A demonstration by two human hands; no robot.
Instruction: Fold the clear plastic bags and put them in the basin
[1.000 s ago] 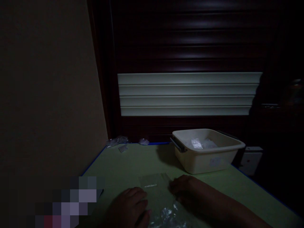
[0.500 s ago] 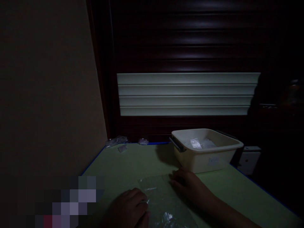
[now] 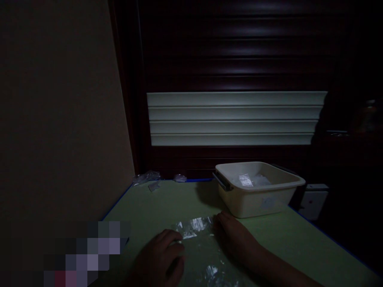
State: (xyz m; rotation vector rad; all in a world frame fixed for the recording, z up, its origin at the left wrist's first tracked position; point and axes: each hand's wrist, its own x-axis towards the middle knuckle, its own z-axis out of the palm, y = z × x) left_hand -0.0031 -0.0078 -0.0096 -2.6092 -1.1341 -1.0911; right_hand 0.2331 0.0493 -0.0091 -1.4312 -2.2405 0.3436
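A clear plastic bag (image 3: 198, 225) lies on the green table top (image 3: 143, 211), its far edge wrinkled and shining between my hands. My left hand (image 3: 163, 255) is at the bag's left side, fingers curled round onto its edge, with a small gap showing above the thumb. On the other side, my right hand (image 3: 235, 235) has its fingers closed at the far right corner of the bag. The fingertips of both hands are dim, and the exact grip is hard to see. More shiny film (image 3: 212, 272) shows at the bag's near end.
A cream plastic tub (image 3: 248, 203) with dark handles stands beyond my right hand, clear packets (image 3: 245, 180) inside. Crumpled clear plastic (image 3: 146, 177) lies at the far left corner. A wall (image 3: 60, 119) borders the left; a dark slatted panel (image 3: 233, 71) closes the back.
The bag's far edge has gone from lying flat to wrinkled and raised, catching light. My left hand has shifted slightly up, and its thumb is farther from the fingers.
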